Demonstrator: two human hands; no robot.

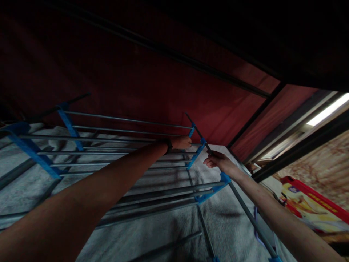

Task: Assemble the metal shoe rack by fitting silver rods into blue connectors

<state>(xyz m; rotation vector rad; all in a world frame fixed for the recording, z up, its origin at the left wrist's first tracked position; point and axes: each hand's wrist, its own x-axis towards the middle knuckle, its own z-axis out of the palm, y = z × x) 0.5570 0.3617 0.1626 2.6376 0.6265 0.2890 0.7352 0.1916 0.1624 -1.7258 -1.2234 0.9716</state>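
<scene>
A metal rack (122, 160) of grey tubes joined by blue plastic side brackets (200, 149) lies across a grey carpeted floor. My left hand (181, 142) reaches far in and is closed around a horizontal tube close to the upper blue bracket; a dark band sits on its wrist. My right hand (218, 160) is closed on the upright grey pole (209, 147) on the rack's right side, just above a lower blue bracket (225, 178).
A dark red fabric wall (136, 72) with black poles stands behind the rack. To the right are a black frame, a lit strip (327, 109) and a red and yellow printed box (308, 203). Grey carpet (163, 240) lies under the rack.
</scene>
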